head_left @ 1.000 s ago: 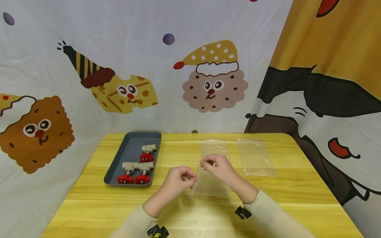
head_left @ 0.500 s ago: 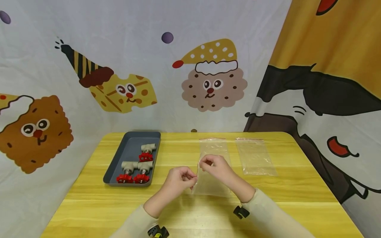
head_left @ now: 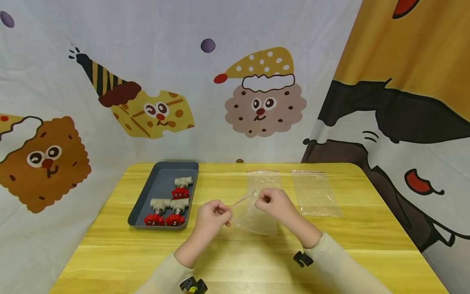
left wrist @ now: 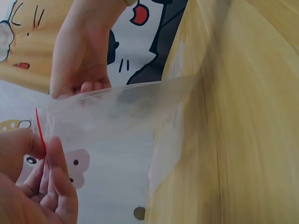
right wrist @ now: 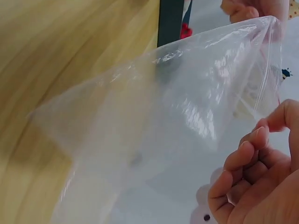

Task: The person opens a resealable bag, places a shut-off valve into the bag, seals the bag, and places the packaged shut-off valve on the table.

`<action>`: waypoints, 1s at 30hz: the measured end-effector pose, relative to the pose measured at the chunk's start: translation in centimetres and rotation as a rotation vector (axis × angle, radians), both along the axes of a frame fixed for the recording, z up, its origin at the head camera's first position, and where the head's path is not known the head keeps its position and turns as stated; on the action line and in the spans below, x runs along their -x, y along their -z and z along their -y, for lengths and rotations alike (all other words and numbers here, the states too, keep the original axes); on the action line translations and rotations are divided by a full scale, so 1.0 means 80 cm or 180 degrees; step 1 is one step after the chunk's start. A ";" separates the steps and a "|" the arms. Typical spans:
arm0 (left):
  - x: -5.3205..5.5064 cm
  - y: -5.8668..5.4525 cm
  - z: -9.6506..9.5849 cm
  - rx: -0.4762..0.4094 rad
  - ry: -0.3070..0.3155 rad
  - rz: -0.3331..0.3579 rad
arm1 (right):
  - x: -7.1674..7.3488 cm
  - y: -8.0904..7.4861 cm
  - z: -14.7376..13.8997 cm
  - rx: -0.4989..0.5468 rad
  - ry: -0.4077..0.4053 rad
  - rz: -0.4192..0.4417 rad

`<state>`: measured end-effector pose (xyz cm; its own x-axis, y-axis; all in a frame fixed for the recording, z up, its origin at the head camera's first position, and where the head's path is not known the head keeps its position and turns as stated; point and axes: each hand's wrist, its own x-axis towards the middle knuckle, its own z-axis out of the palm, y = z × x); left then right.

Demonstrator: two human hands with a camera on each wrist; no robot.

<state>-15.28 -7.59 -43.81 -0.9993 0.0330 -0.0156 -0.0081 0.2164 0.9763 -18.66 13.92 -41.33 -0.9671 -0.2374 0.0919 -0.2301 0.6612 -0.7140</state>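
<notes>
Above the wooden table (head_left: 235,269), a clear zip bag (right wrist: 187,107) hangs aslant between the person's two hands, its mouth end raised; the left hand (head_left: 211,218) has thumb and fingers pinching it by the red strip (left wrist: 40,128) at the mouth, and the right hand (head_left: 277,204) seems to nip the film at that same end between the tips of thumb and forefinger, its other fingers curled. Right there, I think, lies the chief danger; the right hand's hold looks shallow, so slick film could slip free and the mouth flop shut; a hard, uneven tug might stretch or split the thin plastic beside the strip. Whether the lower corner touches the wood I cannot tell; if it swung, it could drag the flat bag (head_left: 262,177) just behind, though the other bag (head_left: 315,196) on the right lies safely apart. Well to the left, three valve fittings (head_left: 178,208) with red wheels rest in the grey tray (head_left: 161,173); they look stable, but a wheel's hard edge could nick the film should the two meet.
</notes>
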 end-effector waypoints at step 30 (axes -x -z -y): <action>0.012 -0.014 -0.016 0.1515 -0.0020 -0.1352 | -0.036 -0.004 0.038 -0.1239 -0.0219 -0.1398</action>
<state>-16.21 -6.28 -42.69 -0.9218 0.1142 0.3704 0.3558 0.6284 0.6917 -15.79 10.90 -41.05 -0.8393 -0.3948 0.3737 -0.5010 0.8286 -0.2499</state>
